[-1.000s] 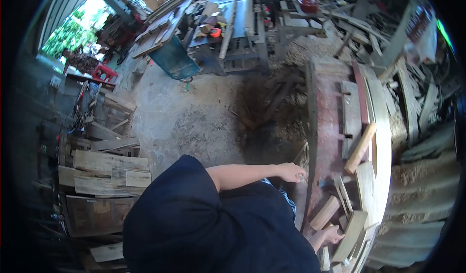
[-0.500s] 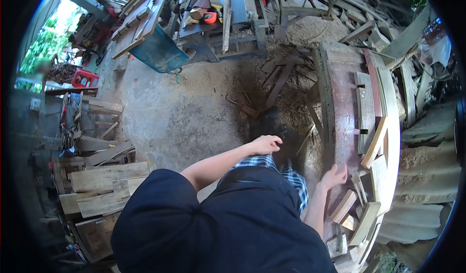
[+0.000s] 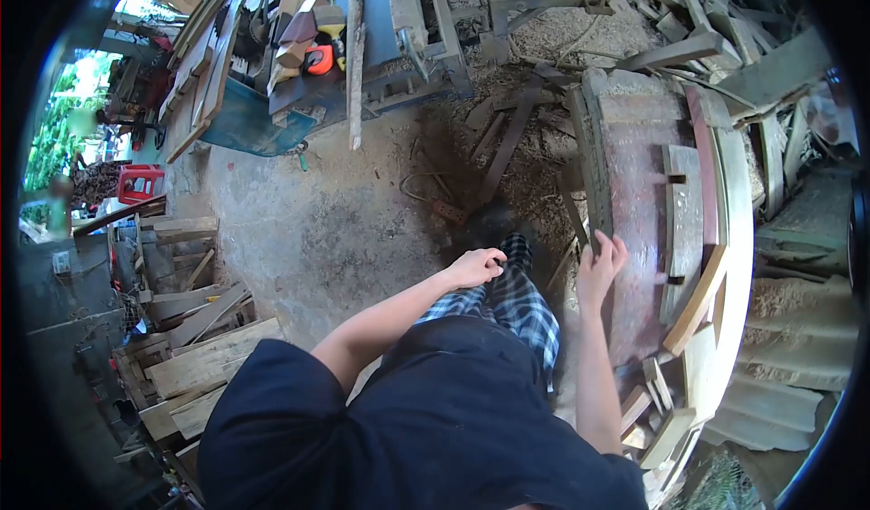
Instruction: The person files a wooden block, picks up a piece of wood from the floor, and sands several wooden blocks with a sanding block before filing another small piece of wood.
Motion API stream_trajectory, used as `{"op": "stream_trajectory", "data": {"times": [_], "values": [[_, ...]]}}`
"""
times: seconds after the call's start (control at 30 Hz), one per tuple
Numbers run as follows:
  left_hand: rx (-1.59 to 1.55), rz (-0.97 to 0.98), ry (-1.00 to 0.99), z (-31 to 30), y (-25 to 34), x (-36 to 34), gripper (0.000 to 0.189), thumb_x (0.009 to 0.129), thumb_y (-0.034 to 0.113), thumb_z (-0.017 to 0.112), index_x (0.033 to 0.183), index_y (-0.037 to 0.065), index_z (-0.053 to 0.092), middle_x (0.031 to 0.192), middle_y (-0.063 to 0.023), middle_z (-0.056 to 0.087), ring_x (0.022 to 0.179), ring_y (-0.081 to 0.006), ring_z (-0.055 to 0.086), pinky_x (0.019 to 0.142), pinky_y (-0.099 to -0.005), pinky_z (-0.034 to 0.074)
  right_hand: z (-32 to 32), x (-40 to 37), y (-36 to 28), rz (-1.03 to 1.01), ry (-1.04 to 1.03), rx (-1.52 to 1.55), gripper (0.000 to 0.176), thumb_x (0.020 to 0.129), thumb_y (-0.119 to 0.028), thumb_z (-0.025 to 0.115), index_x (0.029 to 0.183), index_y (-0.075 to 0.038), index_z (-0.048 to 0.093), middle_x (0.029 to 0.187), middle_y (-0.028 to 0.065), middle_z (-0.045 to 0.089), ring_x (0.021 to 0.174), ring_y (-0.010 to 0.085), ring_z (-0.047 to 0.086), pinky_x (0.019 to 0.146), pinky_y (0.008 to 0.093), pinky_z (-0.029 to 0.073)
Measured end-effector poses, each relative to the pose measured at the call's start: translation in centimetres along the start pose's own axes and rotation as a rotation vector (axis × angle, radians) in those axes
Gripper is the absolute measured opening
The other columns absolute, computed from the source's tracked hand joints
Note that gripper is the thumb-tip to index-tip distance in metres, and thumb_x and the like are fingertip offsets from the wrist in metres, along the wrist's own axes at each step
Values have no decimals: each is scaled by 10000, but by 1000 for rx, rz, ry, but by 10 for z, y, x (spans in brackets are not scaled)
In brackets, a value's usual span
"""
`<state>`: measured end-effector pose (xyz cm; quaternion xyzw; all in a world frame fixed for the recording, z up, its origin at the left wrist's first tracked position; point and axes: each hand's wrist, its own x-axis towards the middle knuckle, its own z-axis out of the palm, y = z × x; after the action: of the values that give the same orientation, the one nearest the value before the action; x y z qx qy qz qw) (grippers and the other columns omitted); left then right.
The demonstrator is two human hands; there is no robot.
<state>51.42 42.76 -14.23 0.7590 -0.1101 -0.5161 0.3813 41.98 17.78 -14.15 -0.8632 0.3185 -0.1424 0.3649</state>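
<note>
The person's left hand (image 3: 474, 267) is loosely curled in front of the checked trousers (image 3: 526, 315); whether it grips anything one cannot tell. The right hand (image 3: 600, 270) is open, its fingers parted and slightly bent, beside the edge of the red-topped bench (image 3: 634, 184); contact there is unclear. On that bench lies a notched grey board (image 3: 684, 216), to the right of the right hand, with a wooden block (image 3: 696, 302) slanting near its lower end
</note>
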Motion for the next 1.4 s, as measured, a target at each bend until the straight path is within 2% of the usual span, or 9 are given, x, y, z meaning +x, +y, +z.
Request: {"op": "stream_trajectory", "data": {"times": [0.47, 0.6, 0.67, 1.03, 1.13, 1.2, 1.3, 1.33, 1.4], "values": [[-516, -362, 325, -66, -40, 164, 275, 957, 172, 594, 1183, 19, 634, 1001, -86, 700, 827, -155, 672, 752, -296, 526, 103, 226, 24, -502, -113, -541, 420, 811, -81, 662, 1223, -140, 612, 1384, 44, 462, 1313, 243, 421, 1029, 407, 346], [-238, -297, 289, -66, -137, 264, 226, 948, 138, 602, 1143, 36, 653, 957, -70, 689, 879, -126, 639, 773, -285, 512, 106, 232, 21, -460, -111, -551, 353, 822, -74, 664, 1169, -142, 665, 1367, 50, 496, 1286, 259, 453, 1033, 409, 345], [84, -214, 197, -85, -177, 325, 190, 886, 199, 602, 985, 75, 707, 967, -170, 705, 956, -299, 682, 823, -387, 526, 109, 234, 18, -448, -126, -576, 320, 826, -75, 670, 1139, -135, 695, 1344, 68, 509, 1272, 278, 461, 1026, 409, 358], [229, -426, 686, -184, -283, 611, 328, 932, 312, 567, 956, 15, 703, 1048, -236, 678, 1022, -396, 642, 870, -497, 507, 96, 220, 26, -459, -301, -837, 299, 856, -139, 630, 1143, -56, 651, 1385, 199, 365, 1306, 449, 375, 1057, 570, 358], [191, -461, 1027, -193, -306, 646, 388, 914, 356, 630, 1077, 7, 672, 1084, -206, 679, 1033, -377, 642, 891, -494, 494, 72, 192, 35, -569, -515, -891, 374, 910, -203, 666, 1239, -65, 551, 1471, 125, 373, 1079, 302, 582, 870, 365, 528], [-7, -628, 690, -211, -284, 645, 405, 896, 383, 667, 1124, 48, 669, 1061, -180, 687, 1018, -366, 648, 886, -488, 493, 68, 189, 50, -599, -583, -925, 409, 928, -224, 678, 1271, -68, 518, 1499, 101, 375, 1003, 252, 651, 808, 297, 585], [124, -619, 671, -217, -272, 645, 346, 877, 371, 691, 1045, 68, 700, 1009, -169, 695, 981, -363, 657, 870, -483, 500, 87, 215, 38, -1129, -558, -1174, 352, 905, -127, 680, 1221, -44, 549, 1317, 112, 477, 1027, 252, 643, 833, 282, 572], [129, -617, 674, -216, -279, 644, 346, 877, 371, 691, 1045, 68, 700, 1009, -169, 695, 981, -363, 657, 870, -483, 500, 83, 205, 42, -1127, -553, -1171, 352, 905, -127, 680, 1221, -44, 549, 1317, 112, 477, 1027, 252, 643, 833, 282, 572], [268, -592, 764, -211, -287, 649, 289, 863, 344, 702, 1024, 105, 707, 1071, -149, 689, 1023, -345, 650, 865, -457, 515, 75, 177, 57, -144, -476, -482, 310, 906, -109, 652, 1196, -36, 570, 1241, 105, 477, 1066, 310, 594, 869, 375, 544]]}}
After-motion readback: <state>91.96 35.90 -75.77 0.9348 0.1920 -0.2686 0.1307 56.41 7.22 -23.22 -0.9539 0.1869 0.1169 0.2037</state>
